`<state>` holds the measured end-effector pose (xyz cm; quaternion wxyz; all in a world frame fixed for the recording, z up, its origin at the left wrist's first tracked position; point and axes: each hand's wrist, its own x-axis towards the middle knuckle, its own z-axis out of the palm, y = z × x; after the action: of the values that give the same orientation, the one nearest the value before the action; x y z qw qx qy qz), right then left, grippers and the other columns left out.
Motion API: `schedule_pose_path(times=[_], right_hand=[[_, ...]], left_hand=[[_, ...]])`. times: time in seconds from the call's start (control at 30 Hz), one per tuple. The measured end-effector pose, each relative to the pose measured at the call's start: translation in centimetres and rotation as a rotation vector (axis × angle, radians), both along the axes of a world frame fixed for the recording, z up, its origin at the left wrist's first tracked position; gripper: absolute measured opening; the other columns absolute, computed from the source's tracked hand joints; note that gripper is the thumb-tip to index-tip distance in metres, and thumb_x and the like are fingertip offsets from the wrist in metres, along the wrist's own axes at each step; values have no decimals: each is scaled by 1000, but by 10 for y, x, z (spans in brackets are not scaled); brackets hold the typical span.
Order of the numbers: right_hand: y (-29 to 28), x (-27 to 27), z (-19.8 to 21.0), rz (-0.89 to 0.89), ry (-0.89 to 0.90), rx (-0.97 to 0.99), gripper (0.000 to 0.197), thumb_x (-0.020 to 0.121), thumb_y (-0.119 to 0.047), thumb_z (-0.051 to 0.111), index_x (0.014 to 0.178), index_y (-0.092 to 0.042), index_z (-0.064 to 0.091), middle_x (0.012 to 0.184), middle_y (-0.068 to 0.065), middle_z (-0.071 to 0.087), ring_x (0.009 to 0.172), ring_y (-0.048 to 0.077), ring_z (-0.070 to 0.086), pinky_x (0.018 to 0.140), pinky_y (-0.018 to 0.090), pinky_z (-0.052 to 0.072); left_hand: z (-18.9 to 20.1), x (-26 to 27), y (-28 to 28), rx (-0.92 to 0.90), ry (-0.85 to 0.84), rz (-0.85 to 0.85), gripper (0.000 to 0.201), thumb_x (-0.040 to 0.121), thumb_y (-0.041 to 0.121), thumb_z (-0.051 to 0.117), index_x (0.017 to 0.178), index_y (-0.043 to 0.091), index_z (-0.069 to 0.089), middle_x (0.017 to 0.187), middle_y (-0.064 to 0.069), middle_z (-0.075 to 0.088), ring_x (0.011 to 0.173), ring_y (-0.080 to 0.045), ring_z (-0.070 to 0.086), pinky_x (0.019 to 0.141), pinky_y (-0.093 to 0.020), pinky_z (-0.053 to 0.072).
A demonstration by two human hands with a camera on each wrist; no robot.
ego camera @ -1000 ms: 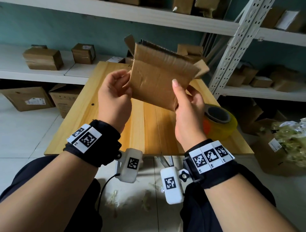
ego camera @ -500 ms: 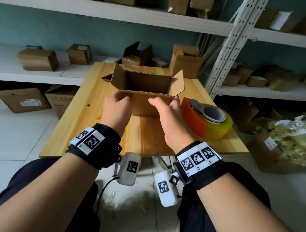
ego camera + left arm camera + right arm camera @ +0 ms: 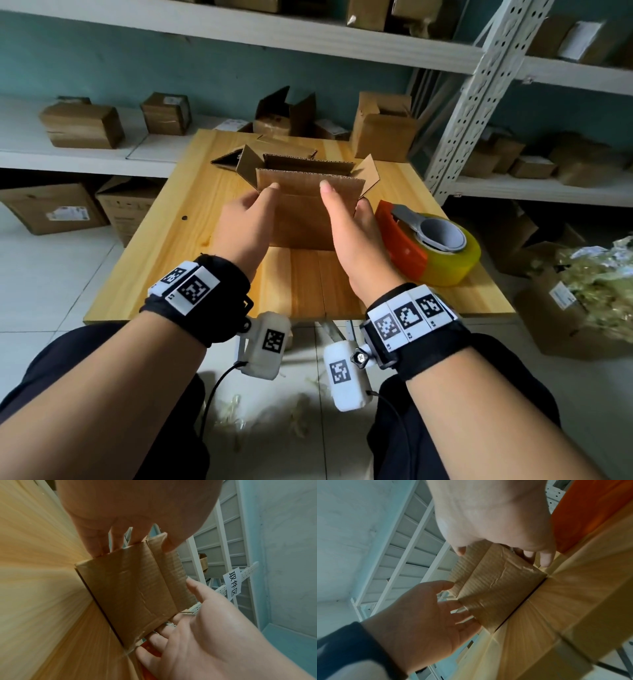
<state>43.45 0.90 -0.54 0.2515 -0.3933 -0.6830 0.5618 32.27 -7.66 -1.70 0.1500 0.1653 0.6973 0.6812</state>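
**Two hands brace an open box at mid-desk**

Your left hand (image 3: 245, 222) and right hand (image 3: 352, 233) bracket the box (image 3: 301, 219). It stands upright on the desk (image 3: 164, 253), about midway between the left and right edges and back from the near edge. The tape dispenser (image 3: 431, 246) sits just beside it, toward the right edge. Each hand is spread wide, with the fingers nearly straight and laid against an end wall. Each thumb tip rests at the top of the near flap (image 3: 308, 183), and neither hand wraps round anything. The side flaps splay outward. The near flap hides whatever may lie inside.

The box looks like thin corrugated card, creased and taped across its near wall. Expect it to be light and quick to slide on the smooth wood. The walls should be stiff from top to bottom but likely to cave if you squeeze mid-panel, and the flaps will swing freely at their folds. The soundest hold is probably low on the end walls, close to the corners, with both palms pressing inward evenly. Use your thumbs on the flaps for folding only, never for lifting.
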Motion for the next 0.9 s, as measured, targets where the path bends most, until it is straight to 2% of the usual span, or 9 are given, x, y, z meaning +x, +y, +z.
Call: schedule_pose_path(times=[0.07,0.17,0.23,0.3,0.4,0.5,0.63,0.73,0.9], right_hand=[[4,2,-2,21,-49,96,87,97,-67,59,164,-23,24,164,3,39,147,26,42,113,46,42],[5,1,-4,13,-121,136,78,93,-47,65,158,-22,31,151,3,50,135,28,51,107,52,50],[5,1,-3,-14,-114,89,84,93,-38,65,162,-21,21,161,5,39,145,31,42,114,57,44],[5,3,-2,-33,-104,59,93,94,-35,64,166,-23,6,171,5,22,156,33,27,122,60,33],[9,9,-1,-48,-127,53,97,99,-32,61,167,-24,-7,174,2,10,159,32,17,127,58,24],[11,13,2,-67,-120,34,89,100,-28,62,166,-24,3,167,2,22,152,32,27,121,52,31],[10,15,4,-76,-125,13,79,99,-27,62,161,-23,13,154,2,34,137,29,39,110,50,40],[14,15,3,-96,-115,19,67,100,-22,62,154,-21,22,135,1,41,111,22,44,91,41,39],[16,13,3,-121,-61,-52,51,102,-23,59,145,-19,32,129,2,44,101,18,48,82,36,39]], left_hand=[[0,-2,-2,-53,-1,-32,42,103,52,55,103,15,74,96,-5,74,89,-11,61,80,-27,44],[4,-2,-3,-105,-15,-59,29,104,53,54,111,26,60,95,16,60,87,4,50,74,-19,35],[6,-2,-4,-92,-30,-38,45,98,55,64,123,17,60,116,8,64,95,0,53,72,-17,35],[10,1,-8,-60,-28,11,84,87,53,79,152,13,47,149,-4,54,114,-6,49,80,-17,39],[16,0,-15,3,-60,10,111,76,39,92,163,10,30,160,-8,44,123,-9,46,95,-23,41],[19,-5,-20,-41,-101,10,118,70,21,97,165,17,26,166,-12,35,147,-24,41,108,-31,43],[16,-11,-20,-114,-148,-31,107,81,-6,82,166,21,23,169,-13,29,147,-29,43,103,-34,50],[12,-15,-17,-171,-145,19,82,95,-11,57,165,20,26,163,-14,37,116,-21,58,84,-30,53],[7,-27,-15,-94,-324,157,57,103,4,48,158,17,41,149,-14,51,141,-33,48,107,-39,45]])
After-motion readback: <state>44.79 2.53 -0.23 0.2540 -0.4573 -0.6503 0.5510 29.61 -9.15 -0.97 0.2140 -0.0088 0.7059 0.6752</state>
